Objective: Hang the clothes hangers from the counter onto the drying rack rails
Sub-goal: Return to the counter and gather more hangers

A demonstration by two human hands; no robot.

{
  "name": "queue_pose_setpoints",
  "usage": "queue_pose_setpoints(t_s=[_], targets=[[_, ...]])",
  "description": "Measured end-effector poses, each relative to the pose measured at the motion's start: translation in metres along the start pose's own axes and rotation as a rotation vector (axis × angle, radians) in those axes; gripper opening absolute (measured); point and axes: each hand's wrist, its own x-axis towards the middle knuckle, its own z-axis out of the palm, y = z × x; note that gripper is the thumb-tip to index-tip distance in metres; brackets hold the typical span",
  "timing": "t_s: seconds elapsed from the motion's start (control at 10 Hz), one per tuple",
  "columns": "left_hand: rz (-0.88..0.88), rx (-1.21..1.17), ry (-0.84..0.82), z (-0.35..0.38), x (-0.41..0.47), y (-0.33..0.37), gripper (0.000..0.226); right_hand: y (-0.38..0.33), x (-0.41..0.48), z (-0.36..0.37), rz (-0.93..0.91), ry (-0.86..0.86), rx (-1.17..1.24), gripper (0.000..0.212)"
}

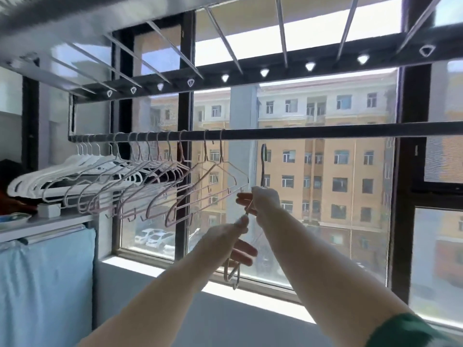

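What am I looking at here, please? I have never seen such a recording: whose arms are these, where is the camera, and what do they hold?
There is no machine here. A person wears one camera on the head, so this single picture looks forward along their own arms. The left hand and the right hand both hold one thin wire hanger. Its hook seems just below the dark rail, not yet over it. Further left on that rail hang pink wire hangers and white hangers. At the far left, a white counter carries a small white box. Behind is a window.
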Motion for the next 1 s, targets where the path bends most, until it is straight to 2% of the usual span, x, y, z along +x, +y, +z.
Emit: queue_pose_setpoints(t_s=[0.1, 0.2, 0.3, 0.4, 0.5, 0.6, 0.8, 1.0], targets=[[-0.008, 0.1, 0.034, -0.005, 0.015, 0.002, 0.027, -0.005, 0.0, 0.006, 0.004, -0.025, 0.007, 0.021], [0.005, 0.09, 0.196, -0.015, 0.025, 0.003, 0.02, -0.016, 0.012, 0.002, -0.055, -0.044, -0.209, 0.022], [0.064, 0.126, 0.343, -0.025, 0.036, 0.004, 0.021, -0.027, 0.03, -0.008, -0.284, 0.087, -0.67, 0.031], [0.117, 0.184, 0.387, -0.03, 0.043, 0.004, 0.025, -0.045, 0.043, -0.025, -0.636, 0.339, -0.966, 0.022], [0.169, 0.229, 0.426, -0.034, 0.048, 0.004, 0.025, -0.068, 0.062, -0.043, -0.893, 0.456, -1.256, 0.026], [0.181, 0.246, 0.469, -0.041, 0.054, 0.011, 0.02, -0.088, 0.079, -0.059, -0.867, 0.456, -1.541, 0.038], [0.17, 0.378, 0.514, -0.04, 0.064, 0.012, 0.025, -0.106, 0.089, -0.074, -0.649, 0.473, -1.556, 0.048], [0.188, 0.304, 0.51, -0.04, 0.081, 0.022, 0.026, -0.106, 0.097, -0.078, -0.59, 0.429, -1.632, 0.05]])
